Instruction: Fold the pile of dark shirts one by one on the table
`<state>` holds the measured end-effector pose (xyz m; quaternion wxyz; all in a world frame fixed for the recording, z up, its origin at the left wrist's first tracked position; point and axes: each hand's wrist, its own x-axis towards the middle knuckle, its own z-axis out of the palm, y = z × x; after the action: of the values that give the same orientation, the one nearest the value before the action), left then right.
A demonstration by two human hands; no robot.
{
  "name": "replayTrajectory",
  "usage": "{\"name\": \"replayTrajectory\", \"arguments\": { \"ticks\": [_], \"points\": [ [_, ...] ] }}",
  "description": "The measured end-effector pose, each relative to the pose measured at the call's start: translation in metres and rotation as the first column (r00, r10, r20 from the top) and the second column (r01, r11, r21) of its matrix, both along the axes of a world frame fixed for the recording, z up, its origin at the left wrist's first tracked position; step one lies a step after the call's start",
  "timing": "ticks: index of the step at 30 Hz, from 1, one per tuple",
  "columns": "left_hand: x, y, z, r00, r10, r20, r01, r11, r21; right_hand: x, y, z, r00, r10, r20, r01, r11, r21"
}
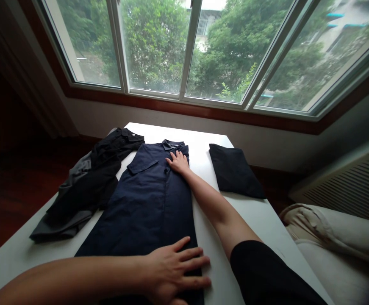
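A dark navy collared shirt [140, 203] lies on the white table, its collar toward the window and one sleeve folded across its upper left. My right hand [178, 162] rests near the collar at the shirt's right edge, fingers apart. Closer to me, my left hand [174, 269] lies flat with spread fingers on the lower right part of the shirt, fingertips reaching past its edge. Neither hand holds anything. The shirt's lower end is partly hidden by my left arm.
Black and grey garments [89, 182] are heaped on the table's left side. A folded black cloth [235, 169] lies at the right edge of the table [200, 148]. Beige padded fabric [339, 233] is beyond that edge, and a wide window is ahead.
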<state>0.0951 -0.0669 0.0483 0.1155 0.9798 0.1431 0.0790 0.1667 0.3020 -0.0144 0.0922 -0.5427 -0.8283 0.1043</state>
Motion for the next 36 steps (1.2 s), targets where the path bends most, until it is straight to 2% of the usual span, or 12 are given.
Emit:
{"name": "replayTrajectory", "arguments": {
  "ticks": [6,10,13,17,22,25,27,29,30,32,34,36],
  "points": [
    [0.018,-0.017,-0.014,0.996,-0.087,0.011,0.082,0.969,0.232,0.011,-0.010,-0.005,0.999,-0.048,-0.003,0.048,0.999,0.021],
    [0.039,-0.031,-0.026,0.993,-0.117,-0.006,0.110,0.917,0.383,0.040,-0.017,-0.011,0.996,-0.087,0.008,0.086,0.995,0.055],
    [0.051,-0.038,-0.031,0.987,-0.160,-0.006,0.148,0.897,0.417,0.066,-0.012,-0.010,0.997,-0.076,0.026,0.075,0.997,0.036],
    [0.063,-0.038,-0.029,0.988,-0.150,0.022,0.128,0.904,0.407,0.085,-0.001,0.001,0.997,-0.049,0.059,0.048,0.999,0.017],
    [0.068,-0.036,-0.018,0.989,-0.125,0.074,0.090,0.927,0.365,0.081,-0.004,0.022,0.988,-0.051,0.148,0.055,0.998,-0.024],
    [0.044,-0.028,-0.012,0.993,0.005,0.121,-0.032,0.974,0.222,0.072,-0.021,0.039,0.981,-0.053,0.186,0.055,0.998,-0.009],
    [0.010,-0.011,-0.007,0.968,0.183,0.171,-0.203,0.974,0.104,0.062,-0.040,0.050,0.986,-0.046,0.159,0.039,0.998,0.049],
    [-0.037,0.020,-0.003,0.880,0.414,0.233,-0.431,0.902,0.029,0.046,-0.069,0.061,0.996,-0.001,0.094,-0.010,0.993,0.117],
    [-0.063,0.040,-0.001,0.807,0.527,0.266,-0.548,0.837,0.004,0.036,-0.087,0.066,0.998,0.038,0.058,-0.046,0.990,0.135],
    [-0.115,0.087,0.002,0.586,0.734,0.343,-0.762,0.644,-0.075,0.011,-0.133,0.075,0.990,0.137,-0.020,-0.134,0.983,0.124],
    [-0.161,0.137,0.003,0.376,0.864,0.335,-0.891,0.437,-0.127,-0.016,-0.188,0.084,0.957,0.273,-0.102,-0.268,0.962,0.062],
    [-0.194,0.181,0.003,0.215,0.951,0.222,-0.947,0.259,-0.189,-0.043,-0.246,0.091,0.866,0.483,-0.130,-0.486,0.874,0.010]
  ]
}}
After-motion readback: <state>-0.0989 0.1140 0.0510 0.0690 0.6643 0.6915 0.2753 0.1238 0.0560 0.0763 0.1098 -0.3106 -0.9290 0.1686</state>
